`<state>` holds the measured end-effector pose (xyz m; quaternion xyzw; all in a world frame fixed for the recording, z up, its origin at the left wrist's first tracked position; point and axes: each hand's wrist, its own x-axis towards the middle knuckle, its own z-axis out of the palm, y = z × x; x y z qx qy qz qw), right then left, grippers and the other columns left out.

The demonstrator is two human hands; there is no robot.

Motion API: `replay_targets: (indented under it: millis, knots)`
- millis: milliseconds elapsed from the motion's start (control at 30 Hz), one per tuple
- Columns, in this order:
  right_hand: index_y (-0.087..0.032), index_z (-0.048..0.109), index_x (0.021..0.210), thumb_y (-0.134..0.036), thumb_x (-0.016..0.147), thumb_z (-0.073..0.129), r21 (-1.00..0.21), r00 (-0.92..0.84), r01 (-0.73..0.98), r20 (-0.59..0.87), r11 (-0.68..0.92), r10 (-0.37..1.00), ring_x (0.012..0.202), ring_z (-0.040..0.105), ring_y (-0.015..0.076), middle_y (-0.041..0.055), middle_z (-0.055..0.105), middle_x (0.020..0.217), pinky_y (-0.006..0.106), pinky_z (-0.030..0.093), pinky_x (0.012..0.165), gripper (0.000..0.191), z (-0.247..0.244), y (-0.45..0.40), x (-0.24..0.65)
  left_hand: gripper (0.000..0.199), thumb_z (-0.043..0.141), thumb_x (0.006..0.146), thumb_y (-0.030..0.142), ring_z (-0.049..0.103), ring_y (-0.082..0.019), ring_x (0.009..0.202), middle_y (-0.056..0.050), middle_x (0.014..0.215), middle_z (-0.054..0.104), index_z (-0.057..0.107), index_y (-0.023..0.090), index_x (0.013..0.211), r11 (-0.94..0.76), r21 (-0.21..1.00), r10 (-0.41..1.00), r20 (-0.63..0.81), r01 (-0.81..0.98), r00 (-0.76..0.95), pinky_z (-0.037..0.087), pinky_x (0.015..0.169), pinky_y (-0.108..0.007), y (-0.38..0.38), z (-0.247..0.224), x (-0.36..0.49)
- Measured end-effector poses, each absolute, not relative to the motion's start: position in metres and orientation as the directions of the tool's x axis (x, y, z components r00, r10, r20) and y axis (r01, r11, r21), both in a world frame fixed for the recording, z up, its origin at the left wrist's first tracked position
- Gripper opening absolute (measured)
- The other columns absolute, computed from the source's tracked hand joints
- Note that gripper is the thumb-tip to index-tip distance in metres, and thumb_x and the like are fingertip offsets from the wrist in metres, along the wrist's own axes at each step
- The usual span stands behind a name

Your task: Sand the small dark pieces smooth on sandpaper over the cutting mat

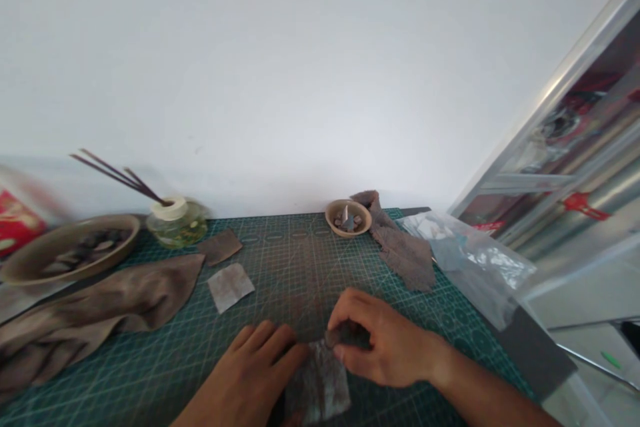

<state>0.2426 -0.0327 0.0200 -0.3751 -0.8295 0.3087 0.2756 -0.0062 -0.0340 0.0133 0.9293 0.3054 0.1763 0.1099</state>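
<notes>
A pale square with brown smears (320, 383) lies on the green cutting mat (280, 247) at the bottom centre. My left hand (260, 363) rests at its left edge, fingers curled together, the thumb side touching it; anything beneath the hand is hidden. At the upper right corner of the square, my right hand (383, 340) is closed, pinching a small dark brown piece (331, 337) between thumb and forefinger. Farther back lie a light square sheet (231, 287) and a brown square (220, 247).
A small bowl (367, 219) holding stones stands at the back beside a ragged brown cloth (407, 257). Plastic bags (465, 260) lie right. Left are an oval dish (20, 270), a long brown cloth (145, 290) and a glass jar with sticks (175, 230).
</notes>
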Motion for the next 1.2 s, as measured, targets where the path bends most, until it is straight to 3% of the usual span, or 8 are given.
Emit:
replay_targets:
  millis: [100, 333, 433, 567, 667, 1000, 1200]
  knots:
    - [-0.021, 0.058, 0.106, -0.021, 0.082, 0.066, -0.638, -0.627, 0.48, 0.23, 0.602, 0.744, 0.09, 0.058, 0.0173, 0.0032, 0.061, 0.099, 0.029, 0.048, 0.083, 0.025, 0.012, -0.043, 0.231, 0.042, 0.06, 0.064, 0.016, 0.062, -0.029, 0.091, -0.006, 0.102, 0.068, 0.064, 0.023, 0.105, -0.785, 0.287, 0.616, 0.275, 0.549, 0.738, 0.049, 0.079, -0.044, -0.035, 0.009, -0.008]
    - [-0.022, 0.061, 0.103, -0.036, 0.091, 0.064, -0.399, -0.663, 0.628, 0.174, 0.668, 0.728, 0.094, 0.058, 0.0195, 0.0027, 0.064, 0.1, 0.033, 0.047, 0.091, 0.019, 0.007, -0.055, 0.219, 0.037, 0.059, 0.077, 0.02, 0.061, -0.027, 0.102, -0.004, 0.114, 0.067, 0.064, 0.027, 0.113, -0.697, 0.333, 0.699, 0.119, 0.635, 0.705, 0.05, 0.088, -0.043, -0.041, 0.018, -0.01]
    - [-0.023, 0.062, 0.108, -0.04, 0.089, 0.068, -0.408, -0.639, 0.635, 0.2, 0.656, 0.742, 0.098, 0.058, 0.0202, 0.0028, 0.064, 0.104, 0.035, 0.046, 0.095, 0.026, 0.008, -0.051, 0.222, 0.042, 0.062, 0.08, 0.024, 0.062, -0.027, 0.103, -0.004, 0.117, 0.068, 0.06, 0.027, 0.122, -0.723, 0.311, 0.683, 0.183, 0.617, 0.707, 0.05, 0.088, -0.042, -0.042, 0.006, -0.018]
    - [-0.022, 0.062, 0.113, -0.024, 0.094, 0.062, -0.448, -0.468, 0.705, 0.288, 0.549, 0.835, 0.103, 0.057, 0.0199, 0.004, 0.064, 0.108, 0.037, 0.046, 0.096, 0.019, 0.01, -0.036, 0.234, 0.055, 0.065, 0.079, 0.025, 0.062, -0.026, 0.104, -0.002, 0.121, 0.067, 0.053, 0.03, 0.132, -0.784, 0.239, 0.621, 0.299, 0.573, 0.724, 0.05, 0.087, -0.04, -0.044, -0.011, -0.029]
    - [-0.022, 0.063, 0.114, -0.02, 0.096, 0.059, -0.446, -0.397, 0.739, 0.317, 0.505, 0.861, 0.101, 0.057, 0.0204, 0.005, 0.064, 0.108, 0.039, 0.047, 0.093, 0.019, 0.011, -0.023, 0.248, 0.05, 0.067, 0.082, 0.028, 0.061, -0.025, 0.104, -0.001, 0.122, 0.067, 0.054, 0.032, 0.131, -0.777, 0.247, 0.63, 0.304, 0.579, 0.715, 0.049, 0.088, -0.04, -0.045, -0.011, -0.032]
    - [-0.024, 0.062, 0.125, -0.009, 0.095, 0.057, -0.392, -0.461, 0.751, 0.266, 0.532, 0.847, 0.107, 0.054, 0.0221, 0.0053, 0.064, 0.118, 0.041, 0.047, 0.097, 0.034, 0.01, -0.017, 0.256, 0.035, 0.064, 0.085, 0.02, 0.06, -0.022, 0.1, 0.002, 0.117, 0.066, 0.058, 0.03, 0.118, -0.777, 0.351, 0.602, 0.166, 0.523, 0.781, 0.047, 0.085, -0.037, -0.035, 0.004, -0.026]
    - [-0.023, 0.063, 0.125, -0.004, 0.095, 0.052, -0.316, -0.548, 0.745, 0.214, 0.588, 0.809, 0.109, 0.053, 0.0221, 0.0043, 0.065, 0.121, 0.042, 0.045, 0.099, 0.038, 0.011, -0.015, 0.259, 0.032, 0.063, 0.087, 0.018, 0.058, -0.021, 0.097, 0.002, 0.113, 0.066, 0.057, 0.028, 0.116, -0.774, 0.372, 0.602, 0.18, 0.513, 0.778, 0.043, 0.084, -0.037, -0.037, 0.004, -0.024]
